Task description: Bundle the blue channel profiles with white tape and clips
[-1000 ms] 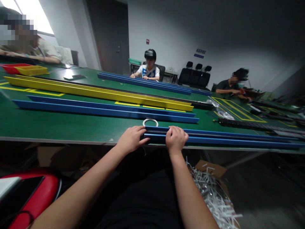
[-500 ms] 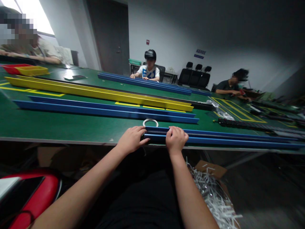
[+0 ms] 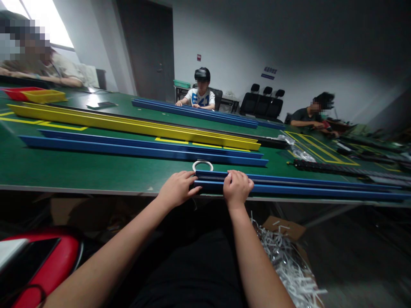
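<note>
A long blue U-shaped channel (image 3: 305, 186) lies along the front edge of the green table, with a dark strip showing in its groove. My right hand (image 3: 238, 188) is closed over it a short way from its left end, fingers curled across the walls. At that end my left hand (image 3: 177, 187) is closed, fingers on the far wall and thumb on the near one; whether it also pinches something small is hidden. Just behind the channel, a white roll of tape (image 3: 203, 165) lies flat, partly covered by the channel's far wall.
Beyond are another blue channel (image 3: 144, 150) and a long yellow channel (image 3: 135, 124) on the green table (image 3: 96, 171). A black strip (image 3: 337, 167) lies at right. Below stands a box of shredded paper (image 3: 285, 256); a red stool (image 3: 64, 252) is at lower left. Several co-workers sit around.
</note>
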A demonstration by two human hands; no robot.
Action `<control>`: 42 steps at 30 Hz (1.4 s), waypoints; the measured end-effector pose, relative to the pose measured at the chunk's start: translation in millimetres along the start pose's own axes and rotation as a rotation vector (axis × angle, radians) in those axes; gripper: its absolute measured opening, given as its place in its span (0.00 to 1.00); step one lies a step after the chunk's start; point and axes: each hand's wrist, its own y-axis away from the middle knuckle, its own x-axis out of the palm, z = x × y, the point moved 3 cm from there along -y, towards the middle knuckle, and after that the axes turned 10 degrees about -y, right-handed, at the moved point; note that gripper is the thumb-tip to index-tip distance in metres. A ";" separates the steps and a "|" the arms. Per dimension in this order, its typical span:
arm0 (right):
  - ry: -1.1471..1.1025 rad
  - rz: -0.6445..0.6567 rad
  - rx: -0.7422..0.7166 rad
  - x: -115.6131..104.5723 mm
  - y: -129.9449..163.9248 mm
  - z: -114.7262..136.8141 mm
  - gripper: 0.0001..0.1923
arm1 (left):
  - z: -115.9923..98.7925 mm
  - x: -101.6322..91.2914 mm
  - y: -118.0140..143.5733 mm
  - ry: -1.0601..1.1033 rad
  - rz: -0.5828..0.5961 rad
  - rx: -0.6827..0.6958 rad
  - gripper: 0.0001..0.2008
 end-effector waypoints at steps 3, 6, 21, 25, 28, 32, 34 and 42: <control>-0.001 0.000 0.001 0.6 0.1 -0.3 0.17 | 0.0 0.2 0.2 -0.010 0.003 0.005 0.18; -0.006 0.001 0.006 0.9 0.2 -0.9 0.16 | -0.5 -0.5 0.0 -0.017 0.007 0.004 0.18; -0.018 0.006 0.009 -0.2 0.2 -0.7 0.15 | -1.4 -2.1 0.1 -0.002 0.000 0.001 0.18; -0.012 0.007 0.007 0.6 0.2 -0.6 0.16 | -1.2 -1.1 -0.1 -0.015 0.010 0.001 0.19; -0.009 0.008 0.006 0.5 -0.1 -0.3 0.16 | -1.1 -1.6 -0.2 -0.016 0.010 -0.001 0.19; -0.018 0.007 0.011 0.4 0.0 -0.9 0.16 | -1.4 -2.7 0.0 -0.012 0.008 0.004 0.20; -0.023 0.009 0.013 0.8 0.2 -1.5 0.16 | -1.4 -2.8 0.1 -0.012 0.005 0.002 0.21; -0.003 0.015 0.004 1.0 0.3 -1.9 0.16 | 0.0 -1.1 -1.3 -0.003 0.026 -0.023 0.21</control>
